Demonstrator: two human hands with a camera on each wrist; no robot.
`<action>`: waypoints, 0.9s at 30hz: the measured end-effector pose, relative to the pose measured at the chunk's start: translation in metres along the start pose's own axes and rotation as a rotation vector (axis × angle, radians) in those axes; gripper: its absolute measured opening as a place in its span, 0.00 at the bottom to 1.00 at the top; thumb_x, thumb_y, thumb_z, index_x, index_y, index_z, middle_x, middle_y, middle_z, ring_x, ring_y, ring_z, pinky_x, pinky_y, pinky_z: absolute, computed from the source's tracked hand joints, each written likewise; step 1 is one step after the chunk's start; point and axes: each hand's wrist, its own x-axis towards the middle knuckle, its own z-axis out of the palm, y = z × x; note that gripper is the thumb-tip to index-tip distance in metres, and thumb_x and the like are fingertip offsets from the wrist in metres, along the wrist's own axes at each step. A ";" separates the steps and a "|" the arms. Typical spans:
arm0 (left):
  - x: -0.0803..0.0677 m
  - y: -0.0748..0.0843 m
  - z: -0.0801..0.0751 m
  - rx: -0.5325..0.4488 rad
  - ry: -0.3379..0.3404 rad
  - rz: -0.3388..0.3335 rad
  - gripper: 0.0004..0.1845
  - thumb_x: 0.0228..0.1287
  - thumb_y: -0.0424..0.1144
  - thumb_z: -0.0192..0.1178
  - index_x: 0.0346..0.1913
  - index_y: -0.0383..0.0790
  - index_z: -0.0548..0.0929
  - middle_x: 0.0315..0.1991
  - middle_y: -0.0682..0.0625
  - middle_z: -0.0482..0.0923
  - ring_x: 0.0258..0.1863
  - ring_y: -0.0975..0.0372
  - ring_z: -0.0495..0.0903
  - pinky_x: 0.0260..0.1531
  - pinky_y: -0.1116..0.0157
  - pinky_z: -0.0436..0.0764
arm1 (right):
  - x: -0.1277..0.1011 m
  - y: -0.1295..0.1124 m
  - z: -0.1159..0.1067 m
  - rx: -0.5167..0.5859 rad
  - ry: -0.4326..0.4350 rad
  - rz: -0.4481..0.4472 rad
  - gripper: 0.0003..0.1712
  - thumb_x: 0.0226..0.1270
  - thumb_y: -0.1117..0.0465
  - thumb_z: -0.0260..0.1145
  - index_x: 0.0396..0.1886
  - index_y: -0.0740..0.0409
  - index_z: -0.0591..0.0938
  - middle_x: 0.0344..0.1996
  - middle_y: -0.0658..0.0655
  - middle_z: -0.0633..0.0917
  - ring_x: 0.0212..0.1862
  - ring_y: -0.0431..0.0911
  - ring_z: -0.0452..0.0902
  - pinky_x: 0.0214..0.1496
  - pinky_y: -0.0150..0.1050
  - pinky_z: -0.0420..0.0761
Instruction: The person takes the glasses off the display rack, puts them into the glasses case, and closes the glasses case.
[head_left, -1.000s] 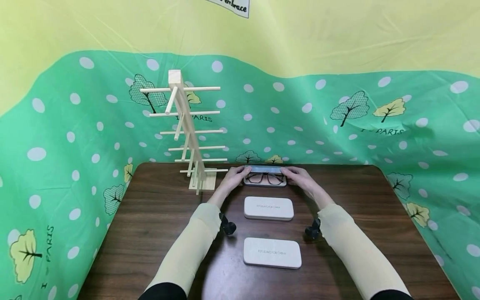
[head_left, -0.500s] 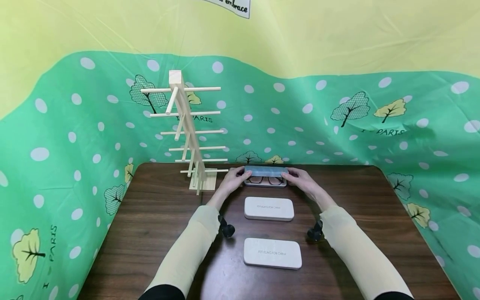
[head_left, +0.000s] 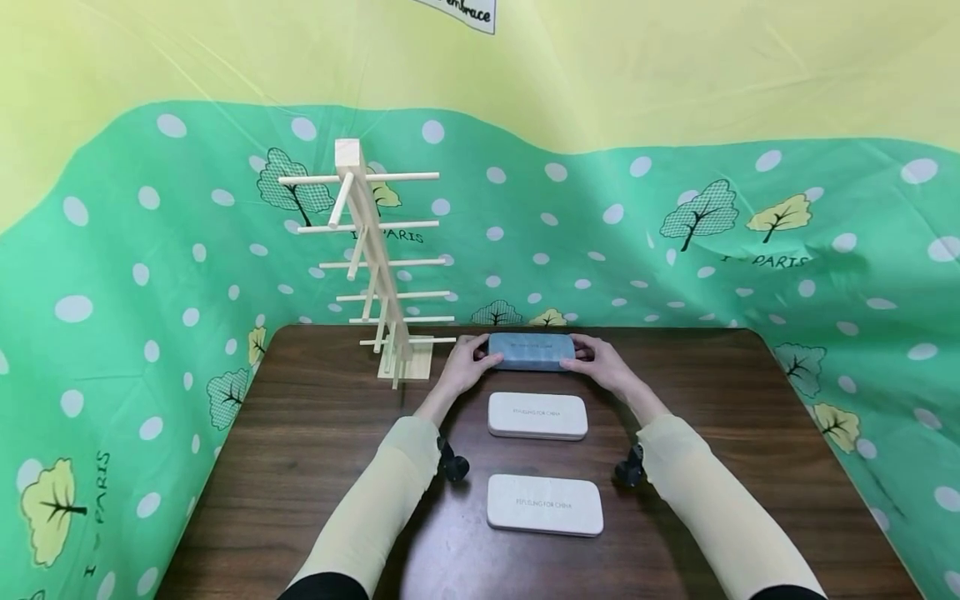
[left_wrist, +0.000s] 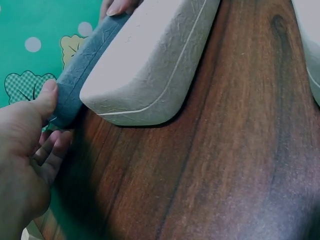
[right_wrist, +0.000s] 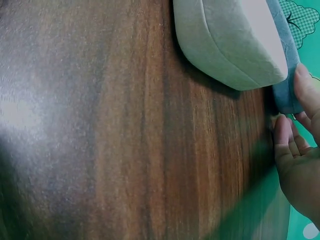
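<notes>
At the far edge of the table lies a blue glasses case (head_left: 532, 352) with its lid down. My left hand (head_left: 465, 365) holds its left end, the thumb on the front edge. The other end is held by my right hand (head_left: 603, 367) in the same manner. In the left wrist view, the left thumb presses the side of the blue case (left_wrist: 82, 75), near a white glasses case (left_wrist: 145, 65). From the right wrist, the right thumb (right_wrist: 304, 82) touches the blue case (right_wrist: 287, 97). The glasses are hidden from sight.
Two closed white glasses cases, a middle one (head_left: 537, 415) and a nearer one (head_left: 545, 505), lie in line on the brown table (head_left: 300, 467). Left of the hands stands a wooden rack (head_left: 375, 225) with several pegs. A green and yellow cloth (head_left: 600, 192) hangs behind.
The blue lid has come down toward me and now covers the black-framed glasses that showed in the case before. Both hands have followed the lid down slightly.
</notes>
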 end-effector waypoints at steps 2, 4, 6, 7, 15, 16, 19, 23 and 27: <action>0.000 0.000 0.001 0.003 0.005 0.004 0.35 0.71 0.51 0.65 0.74 0.36 0.71 0.66 0.35 0.72 0.54 0.50 0.78 0.61 0.52 0.77 | 0.000 0.001 0.000 -0.005 0.004 -0.002 0.44 0.70 0.53 0.71 0.79 0.64 0.64 0.66 0.71 0.76 0.66 0.62 0.73 0.69 0.56 0.74; -0.001 0.000 0.001 0.003 0.004 0.005 0.36 0.71 0.51 0.66 0.74 0.36 0.71 0.67 0.35 0.71 0.55 0.50 0.78 0.62 0.52 0.77 | 0.000 0.002 0.001 -0.006 0.007 -0.003 0.44 0.70 0.54 0.71 0.78 0.65 0.64 0.65 0.71 0.76 0.65 0.62 0.73 0.69 0.55 0.74; -0.001 0.000 0.001 0.005 -0.001 -0.001 0.36 0.71 0.51 0.66 0.75 0.37 0.71 0.67 0.35 0.71 0.56 0.50 0.78 0.63 0.52 0.77 | 0.000 0.002 0.002 -0.002 0.010 0.001 0.44 0.70 0.54 0.72 0.78 0.65 0.64 0.65 0.71 0.76 0.65 0.62 0.73 0.69 0.56 0.74; -0.002 0.000 0.002 0.005 -0.001 -0.004 0.36 0.71 0.51 0.66 0.75 0.37 0.71 0.68 0.35 0.71 0.56 0.49 0.78 0.63 0.52 0.77 | -0.001 0.002 0.002 -0.004 0.012 0.002 0.44 0.70 0.54 0.72 0.78 0.65 0.64 0.65 0.71 0.76 0.65 0.62 0.74 0.69 0.56 0.74; -0.002 0.001 0.002 0.003 0.025 -0.014 0.36 0.68 0.49 0.69 0.74 0.37 0.72 0.66 0.35 0.72 0.57 0.49 0.78 0.63 0.53 0.77 | 0.000 0.001 0.004 -0.010 0.024 0.006 0.45 0.69 0.54 0.73 0.79 0.64 0.63 0.65 0.71 0.76 0.65 0.61 0.73 0.70 0.57 0.74; -0.003 0.001 0.002 0.002 0.026 -0.013 0.36 0.68 0.49 0.69 0.74 0.37 0.72 0.66 0.35 0.72 0.57 0.49 0.78 0.63 0.53 0.77 | 0.000 0.001 0.004 -0.012 0.023 0.007 0.46 0.69 0.53 0.73 0.79 0.64 0.63 0.65 0.71 0.76 0.65 0.61 0.73 0.69 0.57 0.74; -0.005 0.001 0.002 -0.023 0.028 -0.021 0.36 0.70 0.49 0.67 0.75 0.38 0.70 0.65 0.36 0.72 0.56 0.50 0.79 0.62 0.53 0.78 | 0.000 0.000 0.005 -0.017 0.028 0.012 0.45 0.69 0.54 0.73 0.79 0.64 0.63 0.65 0.71 0.76 0.66 0.61 0.73 0.70 0.57 0.74; -0.009 0.001 0.000 -0.067 0.014 -0.027 0.35 0.75 0.51 0.61 0.78 0.39 0.66 0.68 0.36 0.71 0.60 0.49 0.78 0.62 0.51 0.78 | -0.001 0.000 0.005 -0.014 0.031 0.015 0.46 0.68 0.55 0.73 0.79 0.63 0.62 0.66 0.71 0.75 0.67 0.62 0.72 0.71 0.57 0.73; -0.014 0.002 -0.007 -0.070 -0.022 -0.014 0.36 0.77 0.53 0.58 0.79 0.40 0.64 0.71 0.37 0.69 0.64 0.49 0.78 0.65 0.49 0.77 | -0.003 -0.001 0.005 0.006 0.021 0.021 0.48 0.69 0.54 0.73 0.81 0.60 0.59 0.69 0.71 0.73 0.70 0.63 0.70 0.73 0.59 0.71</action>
